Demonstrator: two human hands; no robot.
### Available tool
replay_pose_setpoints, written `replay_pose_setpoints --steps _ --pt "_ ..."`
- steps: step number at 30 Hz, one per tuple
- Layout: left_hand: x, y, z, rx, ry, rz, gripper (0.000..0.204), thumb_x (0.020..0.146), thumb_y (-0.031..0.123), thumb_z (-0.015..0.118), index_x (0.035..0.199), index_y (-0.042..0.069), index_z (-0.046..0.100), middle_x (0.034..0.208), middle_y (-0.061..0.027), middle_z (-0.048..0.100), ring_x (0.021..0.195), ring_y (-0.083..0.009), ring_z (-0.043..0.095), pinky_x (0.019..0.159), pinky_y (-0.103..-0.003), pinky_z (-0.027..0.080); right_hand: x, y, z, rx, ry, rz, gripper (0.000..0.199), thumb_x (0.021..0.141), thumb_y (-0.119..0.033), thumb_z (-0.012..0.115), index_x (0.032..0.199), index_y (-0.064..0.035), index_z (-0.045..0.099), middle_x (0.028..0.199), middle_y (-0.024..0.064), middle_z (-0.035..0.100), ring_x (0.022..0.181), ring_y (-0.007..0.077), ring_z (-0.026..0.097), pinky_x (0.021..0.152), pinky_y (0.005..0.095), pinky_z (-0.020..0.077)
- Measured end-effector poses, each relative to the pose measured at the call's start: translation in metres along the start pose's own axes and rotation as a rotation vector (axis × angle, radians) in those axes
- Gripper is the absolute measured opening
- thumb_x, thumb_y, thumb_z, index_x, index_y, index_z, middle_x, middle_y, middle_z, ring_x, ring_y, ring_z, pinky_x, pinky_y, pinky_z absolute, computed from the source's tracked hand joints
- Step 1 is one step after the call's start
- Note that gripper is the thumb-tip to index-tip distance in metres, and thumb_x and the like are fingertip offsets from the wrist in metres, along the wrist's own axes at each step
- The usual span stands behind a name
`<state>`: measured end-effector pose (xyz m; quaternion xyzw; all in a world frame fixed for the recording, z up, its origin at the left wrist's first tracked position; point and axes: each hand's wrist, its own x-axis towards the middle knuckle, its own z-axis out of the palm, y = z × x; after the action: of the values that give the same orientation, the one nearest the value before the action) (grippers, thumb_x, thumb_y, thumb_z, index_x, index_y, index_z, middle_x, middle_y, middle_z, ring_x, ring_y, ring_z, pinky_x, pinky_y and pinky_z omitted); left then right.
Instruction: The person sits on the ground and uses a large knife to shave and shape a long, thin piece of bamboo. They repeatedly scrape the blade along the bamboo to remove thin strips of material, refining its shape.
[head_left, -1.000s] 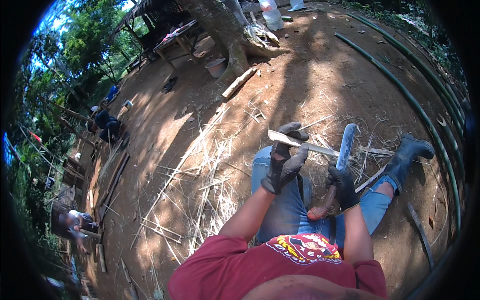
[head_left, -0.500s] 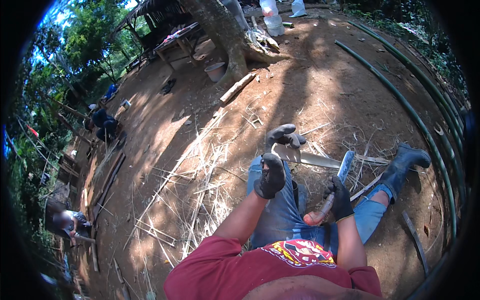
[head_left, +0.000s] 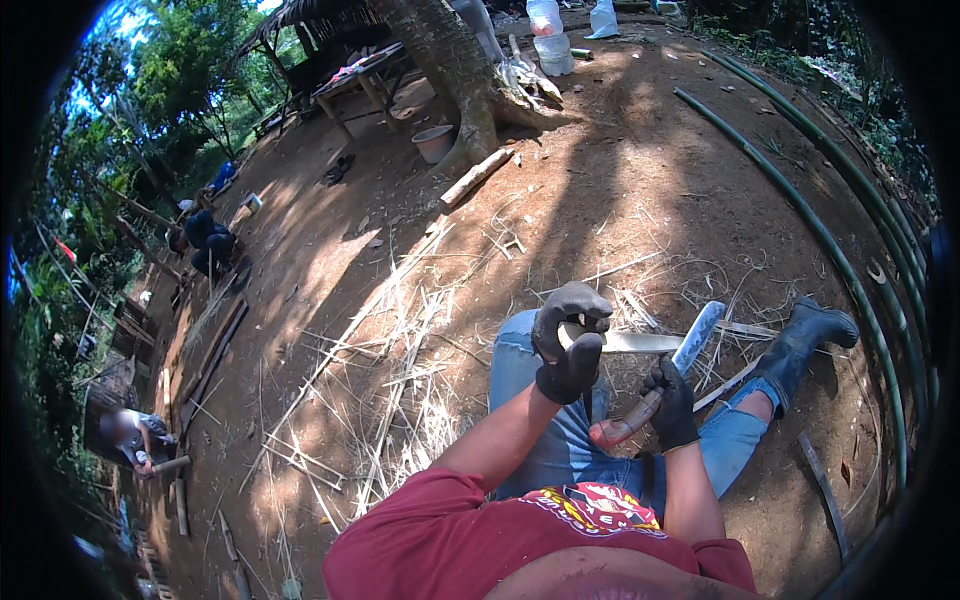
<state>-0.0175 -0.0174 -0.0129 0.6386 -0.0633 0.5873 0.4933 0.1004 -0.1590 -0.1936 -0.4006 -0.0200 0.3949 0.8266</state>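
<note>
My left hand point(head_left: 572, 340), in a dark glove, is closed round one end of a pale, flat bamboo strip point(head_left: 642, 343) above my bent knee. The strip points right and meets the blade of a machete point(head_left: 697, 338). My right hand point(head_left: 672, 404), gloved too, grips this machete, and the rounded reddish-brown end of its handle sticks out below my fist toward my lap. The blade slants up and to the right. Where blade and strip meet, I cannot tell whether the edge cuts in.
Bamboo shavings point(head_left: 425, 370) litter the dirt left of my legs. Long green bamboo poles point(head_left: 800, 200) lie along the right. A flat dark metal-like strip point(head_left: 825, 495) rests beside my booted leg. Beyond are a log point(head_left: 477, 178), a bucket point(head_left: 433, 145) and a tree point(head_left: 440, 60). Two people crouch or sit far left.
My left fingers, which were spread apart, have closed round the strip, and that hand has moved slightly right. The machete blade has risen a little to the right; the strip lies more level.
</note>
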Motion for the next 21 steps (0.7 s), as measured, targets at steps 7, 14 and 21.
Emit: replay_pose_setpoints --steps 7,14,21 --pt "0.012 0.007 0.003 -0.279 -0.136 -0.215 0.030 0.073 0.019 0.086 0.082 0.006 0.060 0.079 -0.0050 0.063 0.071 -0.0154 0.062 0.062 -0.030 0.050 -0.013 -0.016 0.025 0.033 0.038 -0.015 0.028 0.095 -0.038 0.062 0.102 -0.0134 0.052 0.071 -0.0023 0.051 0.062 0.0114 0.054 0.055 0.0278 0.0478" --pt "0.010 0.003 0.005 -0.211 -0.319 -0.173 0.039 0.066 0.026 0.090 0.088 0.007 0.064 0.085 -0.0052 0.065 0.077 -0.0166 0.062 0.068 -0.030 0.050 -0.009 -0.020 0.030 0.095 0.057 -0.021 0.033 0.094 -0.043 0.062 0.102 -0.0121 0.053 0.072 -0.0011 0.052 0.062 0.0112 0.054 0.056 0.0273 0.0473" --pt "-0.003 -0.003 -0.005 -0.285 -0.731 -0.578 0.047 0.084 0.020 0.074 0.125 0.003 0.058 0.125 -0.0097 0.060 0.113 -0.0211 0.059 0.098 -0.032 0.045 0.006 -0.016 0.014 0.198 0.042 -0.036 0.028 0.093 -0.039 0.062 0.090 -0.0116 0.057 0.071 0.0021 0.054 0.060 0.0146 0.054 0.056 0.0284 0.0470"
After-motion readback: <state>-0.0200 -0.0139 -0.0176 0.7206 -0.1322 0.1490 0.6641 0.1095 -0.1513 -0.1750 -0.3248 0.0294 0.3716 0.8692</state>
